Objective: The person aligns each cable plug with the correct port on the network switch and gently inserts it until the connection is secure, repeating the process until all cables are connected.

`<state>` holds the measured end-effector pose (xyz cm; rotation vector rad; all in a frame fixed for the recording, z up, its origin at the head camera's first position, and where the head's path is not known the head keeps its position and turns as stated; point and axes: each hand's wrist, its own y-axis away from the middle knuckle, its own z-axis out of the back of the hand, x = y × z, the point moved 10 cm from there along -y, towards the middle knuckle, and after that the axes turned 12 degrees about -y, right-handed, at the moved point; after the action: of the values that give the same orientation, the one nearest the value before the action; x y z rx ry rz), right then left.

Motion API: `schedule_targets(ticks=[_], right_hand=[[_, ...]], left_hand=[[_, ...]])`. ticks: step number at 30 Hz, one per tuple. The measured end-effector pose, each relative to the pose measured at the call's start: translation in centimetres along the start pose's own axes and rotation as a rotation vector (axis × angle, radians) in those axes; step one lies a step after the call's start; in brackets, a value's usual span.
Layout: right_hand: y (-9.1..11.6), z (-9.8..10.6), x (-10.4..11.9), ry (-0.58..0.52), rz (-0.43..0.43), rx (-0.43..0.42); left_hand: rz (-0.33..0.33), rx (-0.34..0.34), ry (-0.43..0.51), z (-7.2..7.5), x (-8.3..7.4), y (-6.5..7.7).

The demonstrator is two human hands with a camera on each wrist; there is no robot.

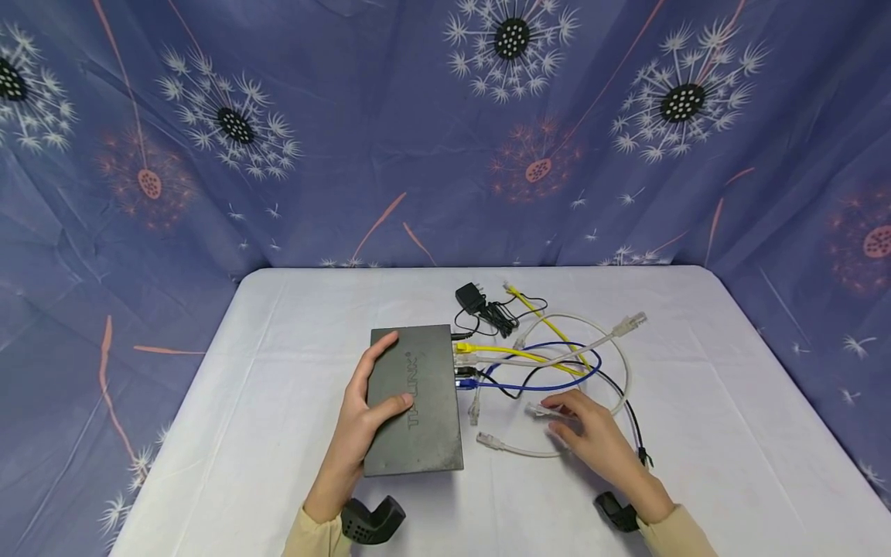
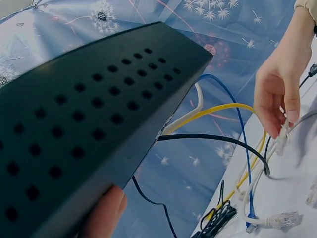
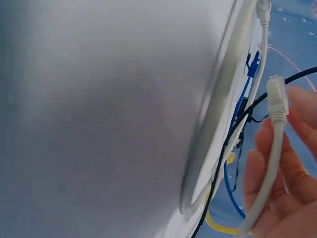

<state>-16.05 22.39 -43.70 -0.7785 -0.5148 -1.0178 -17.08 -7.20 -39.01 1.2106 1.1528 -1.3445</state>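
Observation:
My left hand (image 1: pixel 358 422) grips a dark grey TP-LINK network switch (image 1: pixel 425 441) by its left side, thumb over the top face. In the left wrist view the vented side of the switch (image 2: pixel 89 104) fills much of the picture. Yellow (image 1: pixel 497 350), grey, black and blue network cables (image 1: pixel 529 386) run from ports on its right side, beside a thin black power lead. Right of the switch, my right hand (image 1: pixel 595 437) pinches the plug end of a loose grey network cable (image 3: pixel 277 101), its clear tip pointing toward the switch.
A black power adapter (image 1: pixel 470 297) with a bundled cord lies behind the switch. Another loose grey plug (image 1: pixel 489 440) lies near the front, and a yellow plug (image 1: pixel 511 288) at the back. Tangled cables spread over the white table (image 1: pixel 278 371); a patterned blue curtain (image 1: pixel 390 139) hangs behind.

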Motion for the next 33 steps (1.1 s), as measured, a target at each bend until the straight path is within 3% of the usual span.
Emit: schedule_targets(ticks=[12,19,26,33], right_hand=[[-0.1,2.3,4.4,-0.106,0.221,-0.122],[-0.2,4.4,8.7,-0.153,0.401,-0.238],[-0.9,6.3,13.4,-0.17,0.476,-0.311],[-1.0,6.7,14.2,-0.173,0.532,-0.327]], left_hand=[[0.028,-0.007,0.008,0.2,0.2,0.0],[0.025,-0.007,0.01,0.2,0.3,0.0],[0.02,-0.005,-0.001,0.1,0.3,0.0],[0.024,0.004,-0.006,0.0,0.3,0.0]])
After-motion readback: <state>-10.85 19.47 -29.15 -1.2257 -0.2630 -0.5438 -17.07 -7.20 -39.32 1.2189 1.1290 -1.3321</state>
